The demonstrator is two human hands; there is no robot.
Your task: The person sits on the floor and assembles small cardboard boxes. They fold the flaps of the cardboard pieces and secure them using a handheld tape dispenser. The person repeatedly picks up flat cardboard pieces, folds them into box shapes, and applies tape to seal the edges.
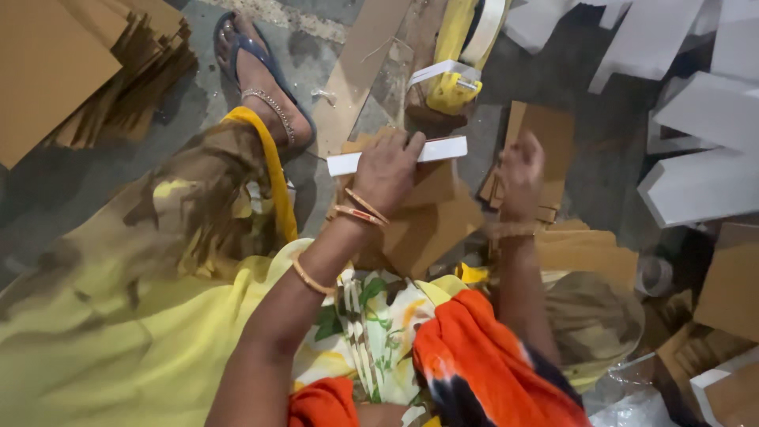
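My left hand (pixel 386 170) grips a long, narrow white box (pixel 443 149) held level above the floor, fingers wrapped over its top edge. My right hand (pixel 520 175) hovers to the right of it over a small stack of brown cardboard pieces (pixel 545 134); it is blurred and I cannot tell whether it holds anything. Bangles circle both wrists. Beneath the hands lie more brown cardboard sheets (pixel 431 229). A yellow tape dispenser (pixel 452 87) sits just beyond the white box.
A thick pile of brown cardboard sheets (pixel 87 63) lies at the far left. White foam blocks (pixel 704 158) are stacked at the right. My sandalled foot (pixel 265 79) rests ahead. Yellow and orange cloth (pixel 474 364) covers my lap. More cardboard (pixel 731 285) sits lower right.
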